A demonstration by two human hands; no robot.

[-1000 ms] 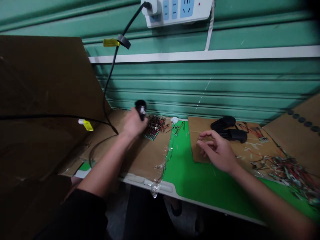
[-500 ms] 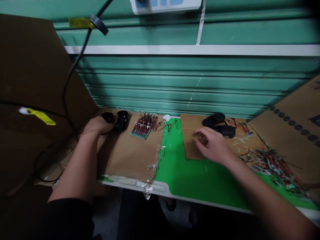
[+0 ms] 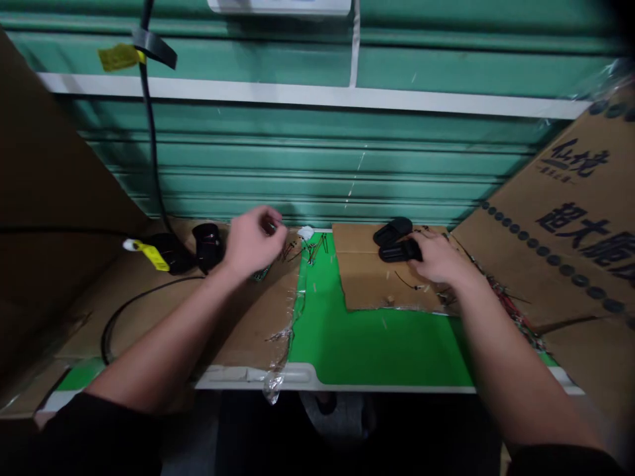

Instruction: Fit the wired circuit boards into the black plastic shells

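Observation:
My left hand (image 3: 255,241) is over the left cardboard sheet, fingers curled together; whether anything is between them is too blurred to tell. It hides most of the green circuit board (image 3: 261,272) with its wired parts. Two black cups (image 3: 207,246) stand left of it. My right hand (image 3: 436,258) has its fingers closed on the right end of a black plastic shell (image 3: 397,251), which lies on the right cardboard (image 3: 367,284). A second black shell (image 3: 391,231) lies just behind. One thin dark wire (image 3: 407,281) lies in front of the shells.
Loose small wired parts (image 3: 315,250) and a white scrap (image 3: 306,233) lie at the back of the green table (image 3: 387,350). A pile of red wires (image 3: 516,311) is at the right by a printed box (image 3: 570,225). A black cable (image 3: 151,132) hangs at the left.
My left hand has moved right, from the black cups to the circuit board. My right hand has gone from above the cardboard to the front shell. The view has shifted right.

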